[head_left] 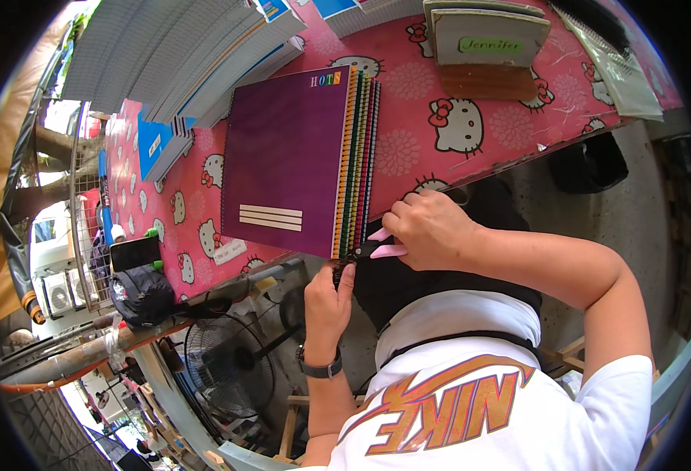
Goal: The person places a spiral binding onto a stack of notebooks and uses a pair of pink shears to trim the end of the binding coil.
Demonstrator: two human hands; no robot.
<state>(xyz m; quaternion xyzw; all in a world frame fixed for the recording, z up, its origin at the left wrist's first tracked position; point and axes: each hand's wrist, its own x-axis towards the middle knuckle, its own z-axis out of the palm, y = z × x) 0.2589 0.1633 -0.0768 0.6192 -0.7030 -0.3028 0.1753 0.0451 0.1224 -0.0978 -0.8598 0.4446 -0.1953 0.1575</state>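
Observation:
A stack of spiral-bound notebooks with a purple top cover lies at the near edge of the pink table. Yellow, green, red and dark coils run down its right side. My left hand is closed at the lower right corner, thumb and fingers pinching the end of a black coil. Just right of that corner, my right hand is closed round a tool with two pink handles. The handle ends point toward the notebooks; the tool's other end is hidden in the hand.
Tall stacks of gridded paper blocks stand at the far left, beside a blue-covered bundle. A board stand is at the back. A phone and black bag sit at the left edge. A fan stands below.

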